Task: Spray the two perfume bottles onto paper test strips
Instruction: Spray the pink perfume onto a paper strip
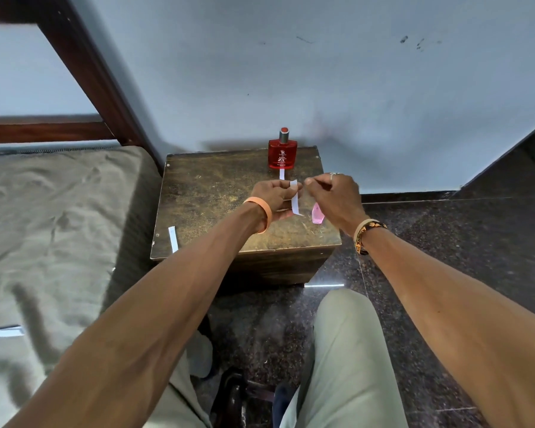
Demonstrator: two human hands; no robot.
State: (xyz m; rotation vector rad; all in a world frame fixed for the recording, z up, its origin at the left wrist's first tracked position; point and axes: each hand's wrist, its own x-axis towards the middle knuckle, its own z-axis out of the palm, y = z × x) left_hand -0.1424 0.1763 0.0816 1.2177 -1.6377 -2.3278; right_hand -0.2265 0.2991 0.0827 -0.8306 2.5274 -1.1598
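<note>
One red sq. bottle [282, 154], silver neck

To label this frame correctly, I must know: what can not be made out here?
Head view only.
Pink bottle: upper part hidden behind right hand; held or standing, unclear.
Red bottle: small label print too small to read.
Strip in left hand: blurred; sprayed or not, unknown.
</note>
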